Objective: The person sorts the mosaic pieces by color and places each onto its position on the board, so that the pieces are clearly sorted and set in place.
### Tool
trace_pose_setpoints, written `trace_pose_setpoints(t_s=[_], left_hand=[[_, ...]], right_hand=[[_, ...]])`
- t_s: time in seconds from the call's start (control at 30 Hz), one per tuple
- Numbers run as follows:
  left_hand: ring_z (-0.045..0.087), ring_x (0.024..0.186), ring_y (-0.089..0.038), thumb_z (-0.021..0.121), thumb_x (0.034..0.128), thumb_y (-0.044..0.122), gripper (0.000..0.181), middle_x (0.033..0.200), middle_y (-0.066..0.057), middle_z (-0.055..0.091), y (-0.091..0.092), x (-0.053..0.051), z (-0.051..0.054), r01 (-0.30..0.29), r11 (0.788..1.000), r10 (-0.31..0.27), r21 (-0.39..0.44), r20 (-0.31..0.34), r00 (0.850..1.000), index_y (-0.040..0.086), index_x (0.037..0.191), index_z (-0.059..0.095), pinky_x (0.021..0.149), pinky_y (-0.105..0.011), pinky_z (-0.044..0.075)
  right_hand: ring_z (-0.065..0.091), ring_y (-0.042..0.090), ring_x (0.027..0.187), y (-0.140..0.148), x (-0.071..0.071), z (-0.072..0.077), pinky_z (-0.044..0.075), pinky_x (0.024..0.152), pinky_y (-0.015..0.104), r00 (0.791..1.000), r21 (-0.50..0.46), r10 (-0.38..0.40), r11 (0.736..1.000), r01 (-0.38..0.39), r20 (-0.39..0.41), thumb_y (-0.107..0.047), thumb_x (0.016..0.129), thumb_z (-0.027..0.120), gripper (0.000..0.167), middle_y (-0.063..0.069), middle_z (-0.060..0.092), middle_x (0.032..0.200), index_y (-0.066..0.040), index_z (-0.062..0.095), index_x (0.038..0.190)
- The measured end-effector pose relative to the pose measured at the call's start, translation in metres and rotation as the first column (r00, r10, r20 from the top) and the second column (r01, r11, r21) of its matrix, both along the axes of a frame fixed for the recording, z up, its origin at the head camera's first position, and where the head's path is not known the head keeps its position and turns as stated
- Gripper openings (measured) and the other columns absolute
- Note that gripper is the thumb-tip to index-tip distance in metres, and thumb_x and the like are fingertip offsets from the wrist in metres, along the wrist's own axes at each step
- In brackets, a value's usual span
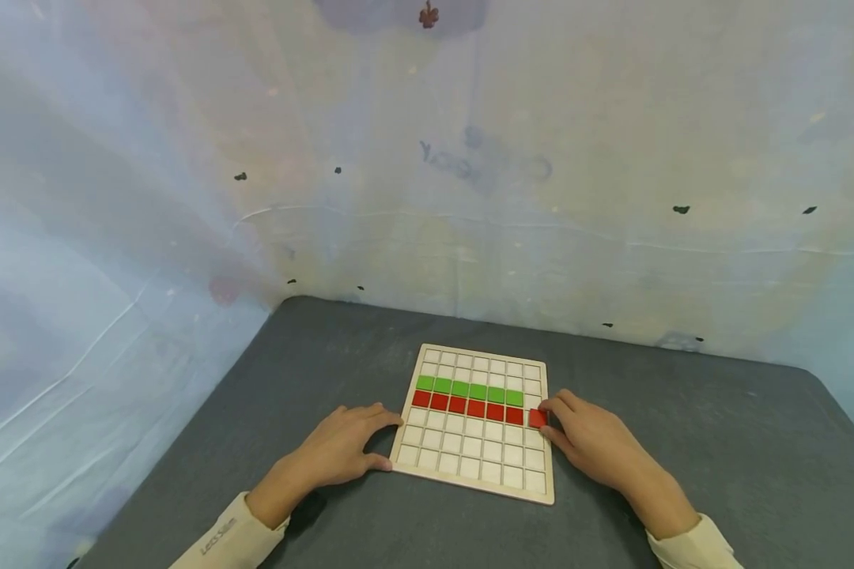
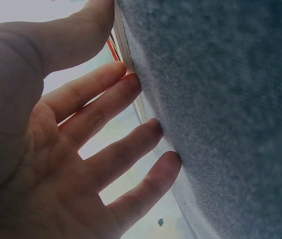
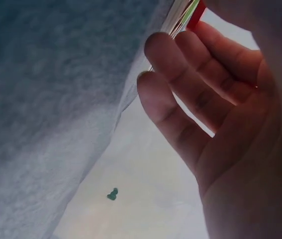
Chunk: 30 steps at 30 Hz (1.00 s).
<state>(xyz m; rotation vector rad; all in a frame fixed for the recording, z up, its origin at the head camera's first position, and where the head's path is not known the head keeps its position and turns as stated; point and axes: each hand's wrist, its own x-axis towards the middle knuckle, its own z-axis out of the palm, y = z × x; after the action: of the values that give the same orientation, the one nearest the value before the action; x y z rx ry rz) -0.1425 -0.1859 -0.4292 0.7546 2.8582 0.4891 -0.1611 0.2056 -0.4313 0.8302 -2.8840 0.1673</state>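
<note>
A pale wooden grid board (image 1: 484, 495) lies on the dark grey table in the head view, with a row of green tiles (image 1: 460, 389) and, just nearer, a row of red tiles (image 1: 458, 405). My right hand (image 1: 598, 438) pinches a single red tile (image 1: 537, 418) between thumb and fingers, at the right end of the red row. That tile (image 3: 196, 14) also shows at the top of the right wrist view. My left hand (image 1: 341, 444) touches the board's left edge with thumb and fingertips. In the left wrist view its fingers (image 2: 116, 154) are spread and fairly straight.
The dark grey tabletop (image 1: 356, 336) surrounds the board. Behind it and on the left hangs a pale patterned curtain (image 1: 505, 261), reaching down to the table's edge. Pale cells (image 1: 451, 463) of the grid show in front of and behind the coloured rows.
</note>
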Motion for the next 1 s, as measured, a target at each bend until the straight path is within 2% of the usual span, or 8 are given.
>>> trace_pose_setpoints(t_s=[0.17, 0.33, 0.57, 1.0], left_hand=[[0.06, 0.125, -0.028, 0.08, 0.0809, 0.042, 0.063, 0.135, -0.005, 0.063, 0.0012, -0.0008, -0.0003, 0.01, 1.0, -0.01, -0.013, -0.021, 1.0, 0.023, 0.137, 0.06, 0.098, -0.059, 0.046], [0.063, 0.119, -0.024, 0.08, 0.0805, 0.042, 0.063, 0.129, -0.001, 0.064, 0.0017, -0.001, -0.0007, 0.018, 1.0, -0.019, -0.011, -0.031, 0.999, 0.023, 0.137, 0.06, 0.094, -0.055, 0.047], [0.061, 0.124, -0.026, 0.08, 0.0803, 0.042, 0.063, 0.134, -0.004, 0.063, 0.0014, -0.0012, -0.0012, 0.007, 1.0, -0.007, -0.015, -0.026, 1.0, 0.024, 0.137, 0.06, 0.098, -0.057, 0.046], [0.062, 0.122, -0.025, 0.081, 0.0797, 0.042, 0.064, 0.133, -0.003, 0.063, 0.0009, -0.0004, -0.0012, 0.009, 1.0, -0.009, -0.012, -0.024, 1.0, 0.024, 0.137, 0.06, 0.097, -0.057, 0.046]], right_hand=[[0.041, -0.002, 0.064, -0.0028, -0.0007, 0.0005, 0.041, 0.057, 0.021, 0.999, -0.015, 0.034, 0.999, -0.034, 0.002, -0.03, 0.093, 0.072, 0.03, -0.004, 0.057, 0.101, -0.014, 0.064, 0.117], [0.041, -0.003, 0.064, -0.0029, -0.001, 0.0001, 0.041, 0.057, 0.021, 0.999, -0.018, 0.031, 0.999, -0.031, 0.01, -0.03, 0.092, 0.072, 0.031, -0.004, 0.058, 0.102, -0.013, 0.064, 0.117], [0.041, -0.003, 0.064, -0.0026, -0.0025, -0.0006, 0.041, 0.057, 0.02, 0.999, -0.028, 0.04, 0.999, -0.04, 0.015, -0.031, 0.092, 0.072, 0.031, -0.005, 0.057, 0.101, -0.014, 0.063, 0.118], [0.048, -0.001, 0.07, -0.004, -0.0032, -0.0024, 0.045, 0.06, 0.023, 0.999, -0.01, 0.032, 0.999, -0.032, 0.018, -0.03, 0.093, 0.072, 0.03, -0.005, 0.06, 0.105, -0.015, 0.064, 0.117]])
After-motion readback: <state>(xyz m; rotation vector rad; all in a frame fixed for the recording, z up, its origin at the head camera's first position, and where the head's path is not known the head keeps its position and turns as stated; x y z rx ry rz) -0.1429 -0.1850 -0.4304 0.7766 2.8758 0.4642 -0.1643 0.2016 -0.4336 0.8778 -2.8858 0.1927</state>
